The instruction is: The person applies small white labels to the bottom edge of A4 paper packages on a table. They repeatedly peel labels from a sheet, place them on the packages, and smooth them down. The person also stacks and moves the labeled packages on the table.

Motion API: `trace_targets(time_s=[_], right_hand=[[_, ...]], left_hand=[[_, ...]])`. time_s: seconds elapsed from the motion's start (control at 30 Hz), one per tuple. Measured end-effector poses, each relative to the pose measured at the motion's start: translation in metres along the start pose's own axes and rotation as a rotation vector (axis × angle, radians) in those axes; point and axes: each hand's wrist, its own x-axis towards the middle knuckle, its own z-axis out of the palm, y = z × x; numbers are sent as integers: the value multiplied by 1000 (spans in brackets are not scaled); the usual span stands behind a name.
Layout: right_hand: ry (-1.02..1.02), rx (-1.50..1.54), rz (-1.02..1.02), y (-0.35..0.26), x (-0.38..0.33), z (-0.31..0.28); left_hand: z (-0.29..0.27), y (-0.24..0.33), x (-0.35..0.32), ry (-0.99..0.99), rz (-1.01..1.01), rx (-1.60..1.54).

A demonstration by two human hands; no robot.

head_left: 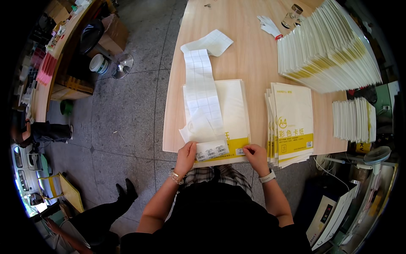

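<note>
My left hand (186, 160) is closed on the end of a long white label strip (201, 91), where printed barcode labels (212, 150) show. The strip runs away from me over a stack of white-and-yellow paper packs (233, 106), its far end folded over on the table. My right hand (256, 159) has its thumb and forefinger pinched at a small barcode label (240, 151) at the near right corner of the top pack. Whether that label is fully stuck down I cannot tell. Right of this stack lies a fanned pile of similar packs (294, 114).
A tall leaning row of packs (330, 51) fills the table's far right, with a smaller row (353, 120) nearer. A white glove (269, 26) and a glass bottle (292, 16) lie behind. People sit at left; a bucket (99, 63) and stool base (122, 67) stand on the floor.
</note>
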Motion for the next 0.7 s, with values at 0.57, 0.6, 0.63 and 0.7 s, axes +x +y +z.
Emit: trace_targets(time_s=[0.57, 0.6, 0.63, 0.7], right_hand=[[-48, 73, 97, 28, 14, 0], [-22, 108, 78, 26, 13, -1], [2, 138, 60, 22, 12, -3], [80, 195, 36, 16, 8, -15]], left_hand=[[-8, -1, 0, -27, 14, -58], [-11, -1, 1, -23, 10, -92], [-14, -2, 0, -22, 0, -131], [-19, -3, 1, -6, -13, -206]])
